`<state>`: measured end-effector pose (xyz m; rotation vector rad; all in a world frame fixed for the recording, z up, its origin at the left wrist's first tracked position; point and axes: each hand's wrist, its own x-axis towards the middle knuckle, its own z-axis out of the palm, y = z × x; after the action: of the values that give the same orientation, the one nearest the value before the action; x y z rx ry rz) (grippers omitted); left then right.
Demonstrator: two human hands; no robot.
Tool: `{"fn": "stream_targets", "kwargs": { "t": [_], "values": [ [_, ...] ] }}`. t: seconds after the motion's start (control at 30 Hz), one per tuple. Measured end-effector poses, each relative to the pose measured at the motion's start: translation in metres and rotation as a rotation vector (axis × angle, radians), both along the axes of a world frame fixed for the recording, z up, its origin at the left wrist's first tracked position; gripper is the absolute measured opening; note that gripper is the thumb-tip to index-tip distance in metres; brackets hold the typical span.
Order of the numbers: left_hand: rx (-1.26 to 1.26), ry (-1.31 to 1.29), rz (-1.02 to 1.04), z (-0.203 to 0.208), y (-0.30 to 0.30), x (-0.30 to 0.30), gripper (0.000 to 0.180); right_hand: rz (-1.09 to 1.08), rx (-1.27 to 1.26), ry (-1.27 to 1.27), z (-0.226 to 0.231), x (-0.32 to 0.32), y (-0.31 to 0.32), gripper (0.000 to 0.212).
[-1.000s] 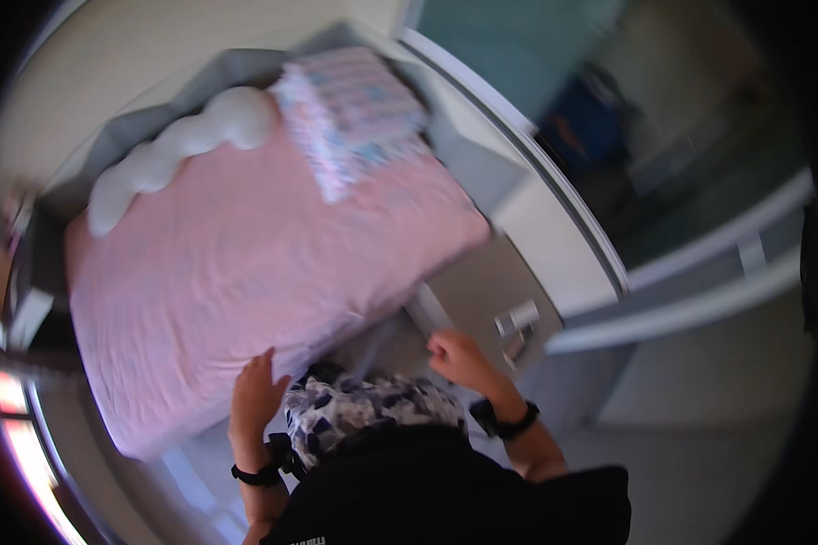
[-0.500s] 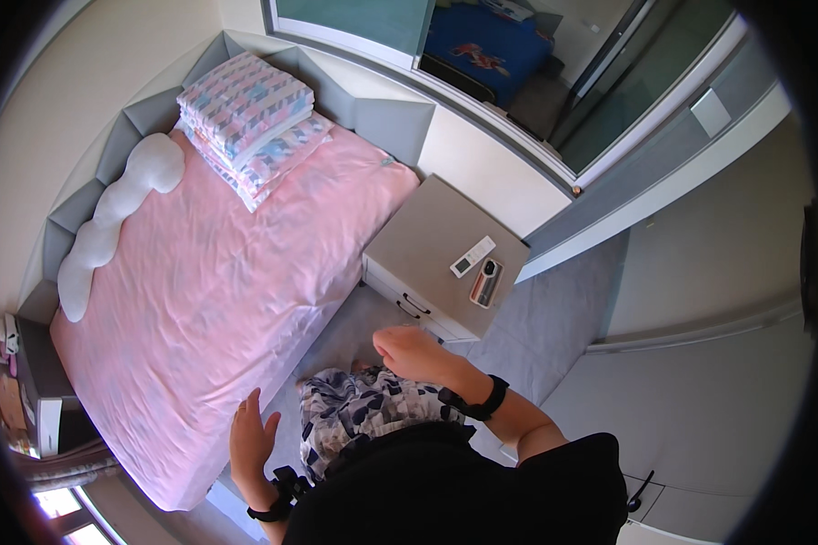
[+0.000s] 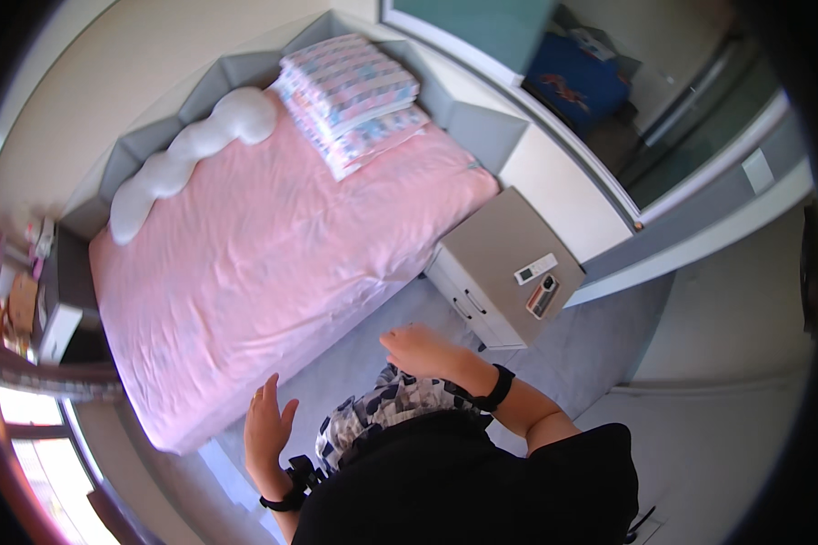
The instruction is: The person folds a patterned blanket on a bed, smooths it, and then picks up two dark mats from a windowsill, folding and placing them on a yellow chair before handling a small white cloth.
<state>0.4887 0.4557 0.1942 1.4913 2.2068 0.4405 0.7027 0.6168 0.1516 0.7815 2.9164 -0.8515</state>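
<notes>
Beside the pink bed point(image 3: 282, 282), left hand point(image 3: 267, 425) spread, right hand point(image 3: 420, 351) curled, contents unclear.

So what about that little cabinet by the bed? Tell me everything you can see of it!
The cabinet is low and boxy, with a smooth grey-brown top and paler front bearing two dark handles. It looks shut. It stands upright on the grey floor beside the bed and wall; whether it touches either is hard to tell. A white remote and a small oblong item lie on top.
</notes>
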Motion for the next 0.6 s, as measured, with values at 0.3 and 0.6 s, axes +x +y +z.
{"fn": "stream_targets", "kwargs": {
  "t": [0.3,0.6],
  "values": [
    [-0.138,0.037,0.274,-0.033,-0.152,-0.077,0.043,0.150,-0.055,-0.003,0.005,-0.082,-0.093,0.019],
    [-0.061,-0.015,0.375,-0.020,-0.261,-0.119,0.042,0.265,-0.022,-0.130,0.028,-0.159,-0.185,0.026]
  ]
}}
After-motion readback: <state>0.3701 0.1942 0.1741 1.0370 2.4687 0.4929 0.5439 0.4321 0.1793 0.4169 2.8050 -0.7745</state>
